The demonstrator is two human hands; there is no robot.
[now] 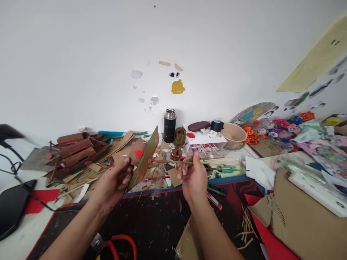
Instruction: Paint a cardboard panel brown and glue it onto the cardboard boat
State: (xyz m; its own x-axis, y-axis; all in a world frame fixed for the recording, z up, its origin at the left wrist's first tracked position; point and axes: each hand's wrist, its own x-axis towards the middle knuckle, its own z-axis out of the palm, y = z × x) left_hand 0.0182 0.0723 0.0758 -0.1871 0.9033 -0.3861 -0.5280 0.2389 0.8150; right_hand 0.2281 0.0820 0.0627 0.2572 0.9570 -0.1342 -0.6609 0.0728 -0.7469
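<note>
My left hand (112, 182) grips the lower left part of a flat painted board (146, 159), green and reddish-brown, held tilted above the desk. My right hand (195, 177) is closed around a slender green-handled paintbrush (217, 168), which lies nearly level. Its tip is at the right face of the board; whether it touches I cannot tell. Brown smears mark the fingers of both hands. Behind them stand a small brown pot (176, 154) and a white tub of red paint (190, 135). Part of the board's lower edge is hidden by my left fingers.
Brown model boats (78, 150) and cardboard scraps (73, 177) crowd the left. A black thermos (170, 126) and a beige basin (234, 133) stand against the wall. Red-handled scissors (124, 240) lie in front on the dark mat (151, 224). At right is a cardboard box (300, 213).
</note>
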